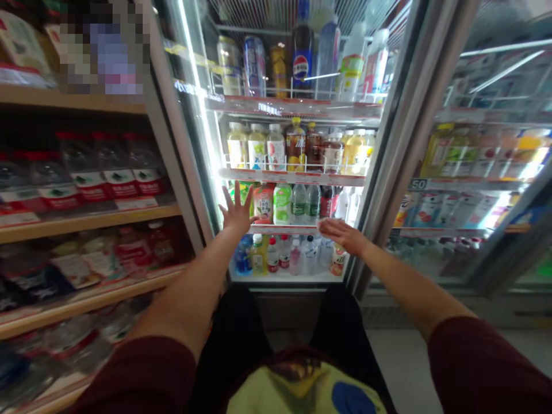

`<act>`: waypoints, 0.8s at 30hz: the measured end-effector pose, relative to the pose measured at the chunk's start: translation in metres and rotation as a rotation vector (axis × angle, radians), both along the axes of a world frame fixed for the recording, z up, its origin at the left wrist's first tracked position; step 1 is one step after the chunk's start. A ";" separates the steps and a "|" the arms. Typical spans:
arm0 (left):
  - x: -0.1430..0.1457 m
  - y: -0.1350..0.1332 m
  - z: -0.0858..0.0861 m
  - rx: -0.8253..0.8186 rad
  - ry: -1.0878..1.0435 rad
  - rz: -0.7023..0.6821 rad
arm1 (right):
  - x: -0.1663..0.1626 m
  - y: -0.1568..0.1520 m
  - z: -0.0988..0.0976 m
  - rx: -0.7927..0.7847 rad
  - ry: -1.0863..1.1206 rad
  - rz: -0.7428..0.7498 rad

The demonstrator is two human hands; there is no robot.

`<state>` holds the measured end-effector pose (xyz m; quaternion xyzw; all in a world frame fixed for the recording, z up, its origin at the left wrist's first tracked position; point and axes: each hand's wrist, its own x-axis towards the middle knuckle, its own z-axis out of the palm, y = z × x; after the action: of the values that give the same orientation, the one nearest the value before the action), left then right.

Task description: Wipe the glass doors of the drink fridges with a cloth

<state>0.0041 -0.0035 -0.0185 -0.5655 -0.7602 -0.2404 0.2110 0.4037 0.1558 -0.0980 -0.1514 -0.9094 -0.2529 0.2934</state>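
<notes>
- Left hand [237, 214]: released, fingers spread, at left end of third fridge shelf [284, 229]; contact unclear.
- Right hand [345, 234]: fingers out flat, looks released, palm side hidden; at right end of same shelf, contact unclear.
- Red-label bottle [263, 204]: on third shelf, just right of left hand.
- Green-label bottle [282, 204]: next along, upright.
- Cola [326, 198]: same shelf, behind and above right hand.
- Peach-label bottle [338, 261]: bottom shelf, below right hand.
- Juice bottles [297, 144]: second shelf.
- Can [254, 66], Pepsi bottle [302, 54]: top shelf.
- Wooden rack [86, 228]: left of fridge, holds red-capped bottles [119, 167].
</notes>
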 end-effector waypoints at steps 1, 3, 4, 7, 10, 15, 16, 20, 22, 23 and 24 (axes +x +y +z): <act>0.000 0.000 0.000 0.002 0.004 -0.002 | 0.000 -0.003 -0.008 -0.008 -0.090 0.039; 0.000 0.000 -0.001 -0.006 0.012 0.001 | 0.000 0.000 -0.004 -0.021 -0.165 0.059; 0.001 0.000 -0.001 -0.012 0.014 0.007 | -0.001 0.003 0.003 -0.024 -0.160 0.046; 0.001 0.000 -0.001 -0.019 0.019 0.021 | -0.011 0.009 0.019 -0.019 -0.015 -0.062; 0.003 0.000 -0.001 -0.014 0.012 0.017 | -0.032 -0.004 -0.004 -0.034 0.039 -0.140; 0.004 -0.003 0.001 -0.031 0.019 0.016 | -0.067 -0.025 -0.036 -0.113 -0.281 0.040; 0.004 -0.003 0.001 -0.039 0.024 0.023 | -0.074 -0.023 -0.027 -0.107 -0.268 0.057; 0.002 -0.001 -0.002 -0.057 0.027 0.035 | -0.101 -0.012 0.028 -0.074 0.069 -0.006; 0.002 0.000 -0.003 -0.045 0.025 0.027 | -0.116 -0.015 0.042 -0.071 0.176 -0.042; 0.002 0.000 -0.002 -0.038 0.025 0.021 | -0.123 -0.018 0.044 -0.072 0.151 -0.034; 0.003 -0.001 -0.002 -0.033 0.021 0.015 | -0.129 -0.022 0.044 -0.074 0.075 -0.009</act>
<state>0.0071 -0.0040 -0.0205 -0.5656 -0.7661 -0.2202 0.2116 0.2745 0.1336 -0.0541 -0.1759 -0.9058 -0.2145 0.3204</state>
